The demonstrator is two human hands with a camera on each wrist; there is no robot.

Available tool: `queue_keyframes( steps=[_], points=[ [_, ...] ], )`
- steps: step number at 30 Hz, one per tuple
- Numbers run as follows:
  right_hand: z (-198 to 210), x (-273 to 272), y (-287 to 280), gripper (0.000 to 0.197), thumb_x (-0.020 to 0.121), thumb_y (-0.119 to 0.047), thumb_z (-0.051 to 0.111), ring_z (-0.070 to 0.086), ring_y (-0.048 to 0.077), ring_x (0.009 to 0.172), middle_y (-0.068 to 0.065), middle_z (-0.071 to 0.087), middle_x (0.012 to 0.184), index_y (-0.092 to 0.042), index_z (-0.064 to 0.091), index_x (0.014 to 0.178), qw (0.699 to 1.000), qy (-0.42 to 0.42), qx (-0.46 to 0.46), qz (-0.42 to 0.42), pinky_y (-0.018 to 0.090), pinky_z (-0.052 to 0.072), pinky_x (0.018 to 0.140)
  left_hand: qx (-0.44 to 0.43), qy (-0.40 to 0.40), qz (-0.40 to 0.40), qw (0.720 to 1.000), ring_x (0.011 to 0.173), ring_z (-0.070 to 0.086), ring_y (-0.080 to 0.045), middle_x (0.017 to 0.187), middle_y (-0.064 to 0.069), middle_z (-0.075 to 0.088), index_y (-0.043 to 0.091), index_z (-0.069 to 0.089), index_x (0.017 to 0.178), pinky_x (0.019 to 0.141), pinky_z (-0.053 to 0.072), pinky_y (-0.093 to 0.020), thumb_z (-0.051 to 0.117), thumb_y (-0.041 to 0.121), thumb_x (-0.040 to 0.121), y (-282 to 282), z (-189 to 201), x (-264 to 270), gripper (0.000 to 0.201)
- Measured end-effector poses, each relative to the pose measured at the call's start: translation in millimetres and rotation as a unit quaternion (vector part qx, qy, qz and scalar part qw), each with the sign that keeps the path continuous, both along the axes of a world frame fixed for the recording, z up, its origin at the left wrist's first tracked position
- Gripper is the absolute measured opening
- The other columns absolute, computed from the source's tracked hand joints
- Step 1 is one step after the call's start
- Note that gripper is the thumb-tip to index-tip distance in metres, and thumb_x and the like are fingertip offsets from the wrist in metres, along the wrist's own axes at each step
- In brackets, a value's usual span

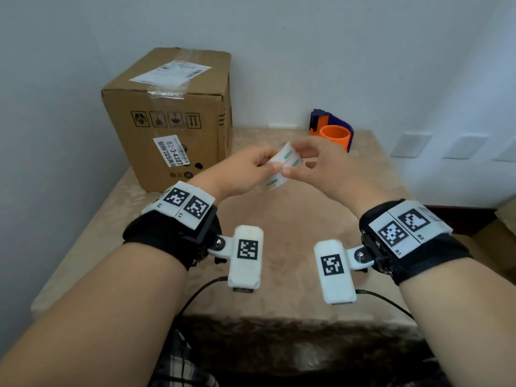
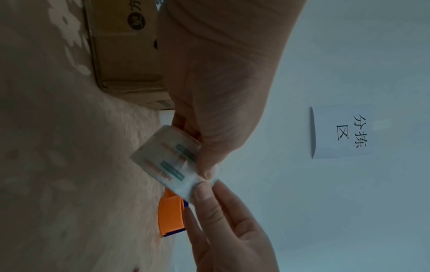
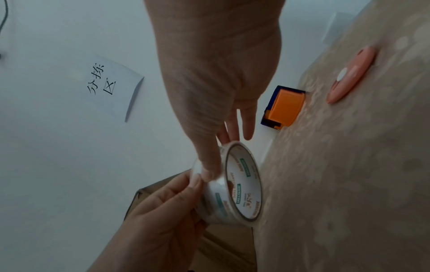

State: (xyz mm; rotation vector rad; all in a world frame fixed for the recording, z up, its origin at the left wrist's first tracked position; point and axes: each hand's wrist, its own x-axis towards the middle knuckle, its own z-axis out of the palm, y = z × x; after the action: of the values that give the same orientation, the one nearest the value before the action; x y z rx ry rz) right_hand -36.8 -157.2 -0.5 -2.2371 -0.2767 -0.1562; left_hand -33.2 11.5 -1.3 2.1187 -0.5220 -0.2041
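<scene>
A roll of clear tape point(image 1: 283, 163) with green and orange print on its core is held up above the table. My left hand point(image 1: 268, 164) grips the roll point(image 3: 242, 185) from the left, thumb on its outer face. My right hand point(image 1: 290, 160) pinches the same roll point(image 2: 163, 162) from the right, its thumb point(image 3: 209, 165) pressed on the tape's outer layer near the rim and the other fingers reaching behind. In the left wrist view both thumbs meet at the roll's edge, where a bit of clear tape shows. Whether a loose end is lifted, I cannot tell.
A sealed cardboard box point(image 1: 167, 121) stands at the table's back left. An orange and blue tape dispenser point(image 1: 332, 132) sits at the back by the wall. A pink oval tool point(image 3: 351, 75) lies on the beige tablecloth point(image 1: 279, 233). A paper sign point(image 3: 111, 86) hangs on the wall.
</scene>
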Motion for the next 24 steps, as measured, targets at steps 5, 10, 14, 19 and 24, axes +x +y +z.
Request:
queue_keyframes(
  steps=[5,10,14,19,24],
  points=[
    [0,-4,1,0.048,0.079,-0.023,0.075,0.058,0.016,0.108,0.007,0.06,0.123,-0.011,0.059,0.123,0.999,-0.033,-0.023,-0.018,0.032,0.05,0.096,-0.003,-0.002,0.021,1.0,0.096,0.06,-0.014,0.102,0.002,0.065,0.013,0.059,0.119,0.09,0.047,-0.033,0.048,0.019,0.097,-2,-1,-3,0.026],
    [-4,-4,-4,0.064,0.076,-0.021,0.078,0.052,0.011,0.105,0.001,0.052,0.12,-0.011,0.048,0.132,1.0,0.007,0.006,0.0,0.022,0.046,0.09,-0.024,0.005,-0.003,1.0,0.086,0.061,-0.004,0.09,0.012,0.065,0.02,0.061,0.105,0.083,0.047,-0.022,0.049,0.014,0.096,-4,0,-5,0.016],
    [-9,-3,-6,0.065,0.071,-0.021,0.082,0.051,0.012,0.099,0.0,0.051,0.11,-0.009,0.049,0.126,0.999,0.028,0.027,-0.009,0.023,0.046,0.089,-0.016,0.01,-0.012,1.0,0.078,0.057,-0.004,0.084,0.009,0.063,0.025,0.06,0.092,0.075,0.044,-0.019,0.045,0.016,0.098,-6,0,-7,0.02],
    [-25,-2,-4,0.056,0.07,-0.022,0.082,0.05,0.01,0.087,-0.003,0.051,0.096,-0.01,0.052,0.117,0.998,0.063,0.019,-0.012,0.025,0.047,0.086,0.019,0.021,0.002,1.0,0.084,0.056,-0.016,0.093,-0.009,0.064,0.0,0.064,0.109,0.075,0.043,-0.023,0.043,0.016,0.099,-5,-12,-7,0.028],
    [-35,-5,4,0.02,0.08,-0.016,0.073,0.045,0.001,0.068,-0.01,0.048,0.074,-0.02,0.054,0.08,0.997,0.069,0.022,0.012,0.014,0.039,0.064,0.015,0.03,0.018,0.999,0.084,0.055,-0.016,0.091,-0.008,0.063,0.001,0.064,0.106,0.075,0.043,-0.024,0.043,0.016,0.099,-7,-19,-4,0.027]
  ],
)
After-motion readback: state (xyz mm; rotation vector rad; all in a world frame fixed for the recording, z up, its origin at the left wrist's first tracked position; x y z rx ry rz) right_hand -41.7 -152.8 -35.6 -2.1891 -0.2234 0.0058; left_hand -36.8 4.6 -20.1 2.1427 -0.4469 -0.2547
